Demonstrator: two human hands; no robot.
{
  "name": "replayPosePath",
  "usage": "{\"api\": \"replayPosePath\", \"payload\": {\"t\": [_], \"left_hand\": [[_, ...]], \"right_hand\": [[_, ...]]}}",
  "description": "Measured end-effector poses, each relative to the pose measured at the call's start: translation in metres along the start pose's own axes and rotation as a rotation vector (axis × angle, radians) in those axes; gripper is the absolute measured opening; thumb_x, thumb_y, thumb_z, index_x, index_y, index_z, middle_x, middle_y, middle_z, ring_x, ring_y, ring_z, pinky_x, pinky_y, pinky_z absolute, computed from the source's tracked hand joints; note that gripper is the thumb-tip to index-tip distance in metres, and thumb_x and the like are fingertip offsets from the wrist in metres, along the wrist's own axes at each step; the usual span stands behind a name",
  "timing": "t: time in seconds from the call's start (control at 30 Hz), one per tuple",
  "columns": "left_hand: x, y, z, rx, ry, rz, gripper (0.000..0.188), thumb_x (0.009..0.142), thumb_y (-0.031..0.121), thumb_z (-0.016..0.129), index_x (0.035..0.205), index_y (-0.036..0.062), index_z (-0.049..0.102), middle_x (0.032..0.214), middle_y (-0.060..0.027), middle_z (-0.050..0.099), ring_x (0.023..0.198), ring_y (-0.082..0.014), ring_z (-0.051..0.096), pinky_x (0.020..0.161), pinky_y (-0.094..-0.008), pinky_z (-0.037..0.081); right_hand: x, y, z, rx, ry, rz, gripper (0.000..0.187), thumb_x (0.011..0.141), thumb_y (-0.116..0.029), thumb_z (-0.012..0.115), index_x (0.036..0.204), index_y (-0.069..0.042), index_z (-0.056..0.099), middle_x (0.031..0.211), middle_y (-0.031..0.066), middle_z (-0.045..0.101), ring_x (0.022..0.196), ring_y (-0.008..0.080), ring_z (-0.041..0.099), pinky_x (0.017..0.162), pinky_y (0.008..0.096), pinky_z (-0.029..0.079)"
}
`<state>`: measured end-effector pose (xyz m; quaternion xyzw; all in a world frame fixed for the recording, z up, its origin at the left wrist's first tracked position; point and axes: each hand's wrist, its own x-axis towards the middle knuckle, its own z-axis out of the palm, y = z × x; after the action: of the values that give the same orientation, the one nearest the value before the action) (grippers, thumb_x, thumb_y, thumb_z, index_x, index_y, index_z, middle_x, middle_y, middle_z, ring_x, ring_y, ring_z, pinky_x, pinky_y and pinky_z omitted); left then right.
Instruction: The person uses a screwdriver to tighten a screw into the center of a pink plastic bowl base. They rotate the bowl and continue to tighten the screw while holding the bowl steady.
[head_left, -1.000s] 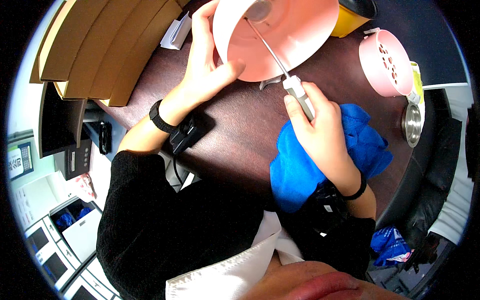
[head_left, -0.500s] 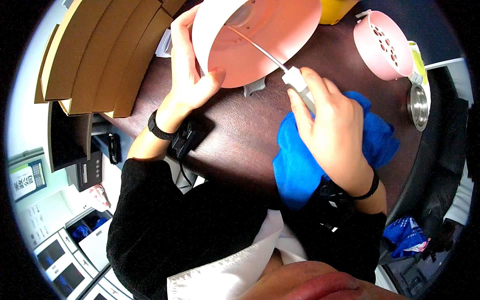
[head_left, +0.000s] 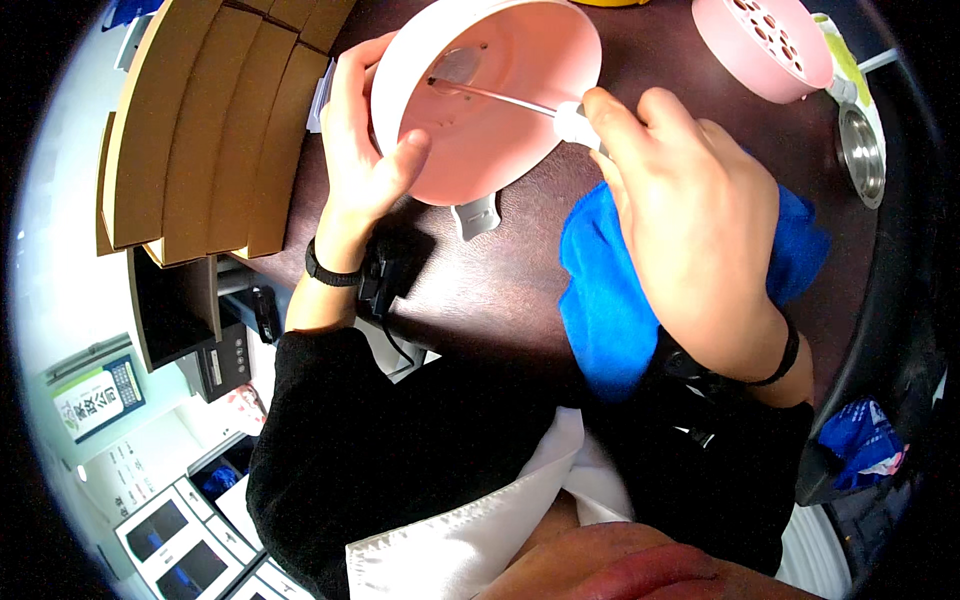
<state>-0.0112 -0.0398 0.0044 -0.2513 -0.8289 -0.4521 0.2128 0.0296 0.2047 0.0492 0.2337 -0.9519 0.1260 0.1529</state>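
Left hand: the left hand (head_left: 365, 150) is closed round the near rim of a round, shallow pink plastic shell (head_left: 490, 95) with a white outer edge, thumb pressed on the inner face, fingers wrapped behind the rim.
Right hand: the right hand (head_left: 690, 215) is closed on the white handle of a thin screwdriver (head_left: 530, 102), fingertips pinching it just beside the shell's right edge.
Screwdriver: its metal shaft runs from the right-hand grip leftward across the hollow of the shell, the tip touching the inner face near a small grey patch, close above the left thumb.
Shell: tilted, open side toward the camera, held between the two grips and lifted off the table.
Under the right hand: a bright blue cloth (head_left: 610, 300) lies flat, partly covered by the wrist.
Beyond the right hand: a pink round plastic lid with holes (head_left: 765, 45), and a small steel cup (head_left: 862, 155), well apart from the grip.
Surface: a dark brown wooden table (head_left: 480, 290).
Left of the left hand: stacked brown cardboard pieces (head_left: 200, 130); below them dark office devices on a shelf.
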Motion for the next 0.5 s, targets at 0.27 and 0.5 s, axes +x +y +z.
{"api": "replayPosePath", "payload": {"t": [0.27,0.5], "left_hand": [[-0.005,0.009,0.007,-0.332,0.211,-0.281,0.069,0.073,0.044,0.058,0.119,-0.0023,0.038,0.112,-0.0125,0.048,0.104,-0.0185,0.046,0.088,-0.0325,0.038],[-0.011,-0.001,0.006,-0.386,0.281,-0.355,0.071,0.075,0.045,0.055,0.123,-0.0025,0.033,0.115,-0.0137,0.045,0.108,-0.0198,0.043,0.092,-0.0334,0.035]], "right_hand": [[0.003,0.010,0.013,0.680,-0.272,0.155,0.015,0.083,-0.015,0.057,0.091,-0.003,0.057,0.059,0.0108,0.052,0.047,0.0182,0.051,0.046,0.0303,0.041],[0.006,0.007,0.016,1.222,-0.473,0.329,0.025,0.091,-0.025,0.048,0.085,-0.002,0.055,0.053,0.0008,0.048,0.040,0.0047,0.040,0.037,0.0191,0.030]]}}
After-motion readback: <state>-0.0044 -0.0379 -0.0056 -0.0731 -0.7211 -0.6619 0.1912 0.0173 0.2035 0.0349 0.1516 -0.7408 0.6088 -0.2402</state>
